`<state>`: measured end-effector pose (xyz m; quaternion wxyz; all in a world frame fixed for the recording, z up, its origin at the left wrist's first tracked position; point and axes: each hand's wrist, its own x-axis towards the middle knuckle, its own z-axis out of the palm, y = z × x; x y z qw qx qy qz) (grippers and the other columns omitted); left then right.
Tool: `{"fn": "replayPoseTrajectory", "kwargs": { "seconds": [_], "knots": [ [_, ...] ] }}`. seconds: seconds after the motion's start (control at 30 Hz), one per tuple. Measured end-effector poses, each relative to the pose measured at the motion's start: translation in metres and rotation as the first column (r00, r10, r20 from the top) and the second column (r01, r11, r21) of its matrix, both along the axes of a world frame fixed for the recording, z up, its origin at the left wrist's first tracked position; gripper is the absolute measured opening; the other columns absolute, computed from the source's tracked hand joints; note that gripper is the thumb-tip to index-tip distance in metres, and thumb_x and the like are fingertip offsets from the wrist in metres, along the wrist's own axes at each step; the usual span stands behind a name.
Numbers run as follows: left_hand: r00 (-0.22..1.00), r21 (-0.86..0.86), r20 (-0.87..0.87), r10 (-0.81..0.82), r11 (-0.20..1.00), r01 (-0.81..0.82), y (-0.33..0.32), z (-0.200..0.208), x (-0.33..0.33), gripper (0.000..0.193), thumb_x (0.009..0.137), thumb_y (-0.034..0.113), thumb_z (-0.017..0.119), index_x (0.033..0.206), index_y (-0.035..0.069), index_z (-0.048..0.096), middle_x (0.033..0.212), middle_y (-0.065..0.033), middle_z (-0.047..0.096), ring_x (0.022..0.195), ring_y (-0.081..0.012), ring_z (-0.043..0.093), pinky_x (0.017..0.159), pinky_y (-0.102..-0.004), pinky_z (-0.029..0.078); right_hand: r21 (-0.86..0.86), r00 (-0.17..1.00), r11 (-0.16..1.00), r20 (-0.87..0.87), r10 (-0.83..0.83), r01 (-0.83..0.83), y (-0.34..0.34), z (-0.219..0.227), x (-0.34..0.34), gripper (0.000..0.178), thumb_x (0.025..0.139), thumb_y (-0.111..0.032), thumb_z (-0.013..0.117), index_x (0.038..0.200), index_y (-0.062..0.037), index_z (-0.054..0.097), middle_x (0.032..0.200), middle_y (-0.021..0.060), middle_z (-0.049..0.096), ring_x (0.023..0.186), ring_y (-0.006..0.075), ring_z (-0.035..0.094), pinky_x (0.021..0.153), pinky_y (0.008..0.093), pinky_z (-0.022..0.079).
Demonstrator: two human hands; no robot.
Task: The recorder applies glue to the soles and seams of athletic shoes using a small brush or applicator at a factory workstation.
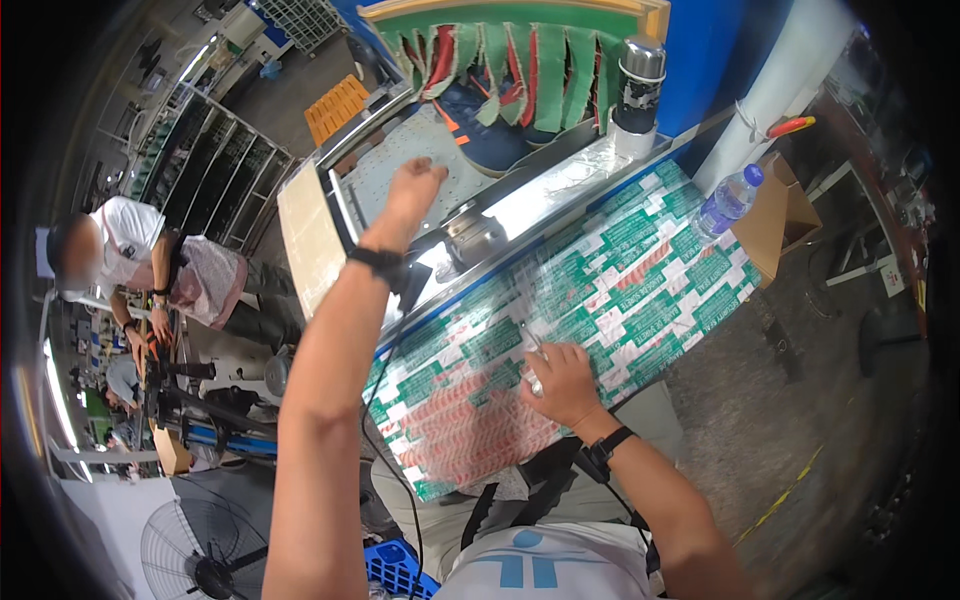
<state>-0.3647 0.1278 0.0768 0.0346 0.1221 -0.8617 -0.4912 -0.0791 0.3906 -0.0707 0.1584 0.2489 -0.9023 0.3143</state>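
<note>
My left hand (415,192) reaches over a grey speckled plate (385,165) at the mouth of a machine, its fingers loosely bent and a little apart, with nothing visible in them. Just right of it, dark blue shoes with orange marks (480,135) stand partly under a hanging curtain of green and red strips (535,75). Close to my body, my right hand (565,385) is closed round small metal scissors (535,345), their tips pointing away from me. The palm hides part of the handles. Below the scissors lies a tabletop (630,320) covered in green, white and red printed tape.
A black and silver flask (638,88) stands at the machine's right edge; a water bottle (727,205) is at the table's right corner, beside a cardboard box (785,215). A shiny metal ledge (550,195) borders the table. Another person (160,260) works at left, near a fan (205,545).
</note>
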Motion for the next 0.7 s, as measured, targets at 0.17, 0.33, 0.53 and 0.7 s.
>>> {"fn": "replayPoseTrajectory", "kwargs": {
  "seconds": [0.17,0.33,0.53,0.7],
  "knots": [
    [0.996,-0.129,0.076,-0.04,0.99,0.05,0.003,-0.04,-0.143,0.076,0.096,0.048,0.081,0.144,-0.01,0.069,0.132,-0.0211,0.078,0.115,-0.0328,0.075,0.1,-0.043,0.058,0.025,0.996,0.999,0.08,0.03,-0.032,0.003,0.002,-0.002,0.048,0.084,-0.032,0.081,0.125,-0.0089,0.075,0.119,0.0128,0.065,0.113,0.0356,0.065,0.104,0.05,0.049],
    [0.991,0.003,0.131,-0.033,0.999,0.033,0.025,-0.064,-0.195,0.065,0.094,0.058,0.087,0.121,0.0,0.078,0.106,-0.0088,0.08,0.081,-0.0223,0.073,0.066,-0.0364,0.052,0.03,0.991,0.999,0.128,0.025,-0.029,0.002,0.005,-0.007,0.045,0.085,-0.03,0.078,0.124,-0.009,0.073,0.116,0.01,0.066,0.112,0.0295,0.066,0.104,0.0471,0.05],
    [0.964,0.059,0.258,0.061,0.995,-0.079,0.021,-0.05,-0.188,0.052,0.09,0.046,0.09,0.115,0.002,0.076,0.098,-0.0062,0.079,0.079,-0.0212,0.076,0.073,-0.0369,0.061,0.09,0.991,0.996,0.13,0.017,-0.029,0.003,0.006,-0.01,0.042,0.085,-0.03,0.078,0.123,-0.012,0.075,0.117,0.009,0.067,0.111,0.0281,0.066,0.107,0.047,0.05],
    [0.99,0.114,0.118,-0.075,0.992,0.061,-0.053,-0.049,-0.162,0.052,0.091,0.03,0.091,0.13,0.0,0.075,0.106,-0.0098,0.083,0.086,-0.022,0.081,0.08,-0.037,0.066,0.081,0.992,0.997,0.122,0.003,-0.013,-0.002,0.003,-0.01,0.047,0.078,-0.028,0.081,0.124,-0.019,0.077,0.12,0.0084,0.067,0.11,0.0293,0.065,0.105,0.0474,0.049]
  ]
}}
